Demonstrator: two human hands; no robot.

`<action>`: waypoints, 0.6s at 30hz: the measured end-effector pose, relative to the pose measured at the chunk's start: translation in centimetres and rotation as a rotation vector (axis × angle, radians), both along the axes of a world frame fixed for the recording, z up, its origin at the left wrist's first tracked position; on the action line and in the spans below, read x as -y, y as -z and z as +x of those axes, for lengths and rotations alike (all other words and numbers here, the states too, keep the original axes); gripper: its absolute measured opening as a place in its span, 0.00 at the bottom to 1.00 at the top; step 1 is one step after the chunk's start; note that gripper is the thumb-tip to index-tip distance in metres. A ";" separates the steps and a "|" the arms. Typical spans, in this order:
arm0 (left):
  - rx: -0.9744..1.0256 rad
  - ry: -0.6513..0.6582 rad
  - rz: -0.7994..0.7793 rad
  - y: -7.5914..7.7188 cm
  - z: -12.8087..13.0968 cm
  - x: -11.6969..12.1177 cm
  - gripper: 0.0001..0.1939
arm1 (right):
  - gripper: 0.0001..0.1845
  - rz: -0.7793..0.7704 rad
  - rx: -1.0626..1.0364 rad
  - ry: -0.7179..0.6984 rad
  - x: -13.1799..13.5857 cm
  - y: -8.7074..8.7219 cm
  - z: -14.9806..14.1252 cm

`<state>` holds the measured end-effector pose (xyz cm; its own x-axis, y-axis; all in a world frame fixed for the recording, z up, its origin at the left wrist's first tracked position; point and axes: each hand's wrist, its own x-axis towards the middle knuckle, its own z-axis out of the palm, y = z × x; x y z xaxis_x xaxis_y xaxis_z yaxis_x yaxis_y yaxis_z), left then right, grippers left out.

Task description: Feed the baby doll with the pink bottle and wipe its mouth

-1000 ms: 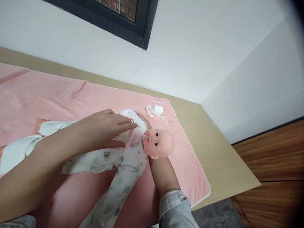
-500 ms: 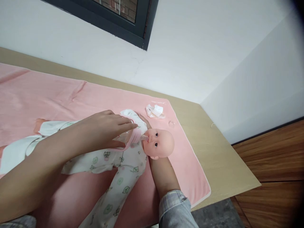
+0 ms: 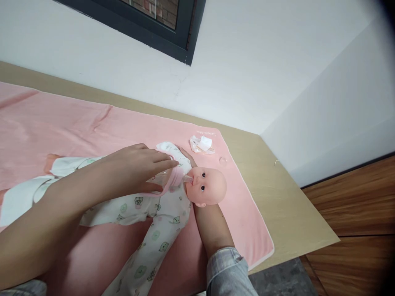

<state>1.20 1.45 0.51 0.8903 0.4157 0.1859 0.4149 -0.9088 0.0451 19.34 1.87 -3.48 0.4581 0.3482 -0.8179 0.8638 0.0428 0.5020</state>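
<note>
A baby doll [image 3: 210,187] in a white printed romper lies on its back on a pink towel [image 3: 77,127], head toward the right. My left hand [image 3: 132,168] is wrapped round a clear baby bottle with a pink collar [image 3: 172,181]; its teat rests at the doll's mouth. My right forearm passes under the doll's head, and only the fingertips of my right hand [image 3: 186,156] show beyond the doll's neck, cupped round it. The palm is hidden beneath the doll.
The towel covers a light wooden table [image 3: 286,205] set against a white wall. A crumpled white tissue in a clear wrapper [image 3: 202,144] and a small clear cap [image 3: 222,160] lie near the towel's far right corner. Wooden floor [image 3: 354,230] lies to the right.
</note>
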 end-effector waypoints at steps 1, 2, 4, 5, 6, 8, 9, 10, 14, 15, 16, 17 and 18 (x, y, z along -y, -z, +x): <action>-0.002 -0.006 0.002 0.0 0.0 0.0 0.27 | 0.13 -0.141 0.078 0.061 -0.3 0.5 0.0; -0.005 -0.011 0.004 0.0 0.1 0.0 0.27 | 0.12 -0.244 0.122 0.087 -0.6 0.9 0.1; -0.010 -0.019 0.011 0.0 0.1 0.1 0.28 | 0.10 -0.351 0.140 0.053 -1.3 1.7 0.3; -0.011 -0.019 0.015 0.1 0.1 0.1 0.28 | 0.08 -0.412 0.135 0.040 -1.5 2.0 0.4; -0.011 -0.018 0.017 0.1 0.1 0.1 0.28 | 0.07 -0.473 0.112 0.039 -1.7 2.2 0.5; -0.008 -0.019 0.020 0.1 0.0 0.0 0.27 | 0.06 -0.527 0.073 0.044 -1.9 2.5 0.6; -0.005 -0.019 0.020 0.1 0.0 0.0 0.27 | 0.06 -0.513 0.069 0.047 -1.8 2.5 0.7; 0.000 -0.016 0.017 0.1 0.0 0.0 0.27 | 0.06 -0.482 0.080 0.050 -1.8 2.5 0.7; 0.036 0.007 -0.007 0.2 -0.2 -0.1 0.26 | 0.10 -0.341 0.113 0.055 -1.4 1.9 0.6; 0.044 0.012 -0.013 0.3 -0.2 -0.2 0.26 | 0.10 -0.330 0.090 0.069 -1.3 1.7 0.5; 0.049 0.015 -0.016 0.3 -0.2 -0.2 0.27 | 0.10 -0.323 0.075 0.087 -1.3 1.5 0.5; 0.046 0.017 -0.016 0.3 -0.2 -0.2 0.27 | 0.10 -0.308 0.073 0.099 -1.2 1.4 0.5; 0.039 0.017 -0.014 0.4 -0.2 -0.2 0.27 | 0.10 -0.291 0.083 0.108 -1.1 1.4 0.4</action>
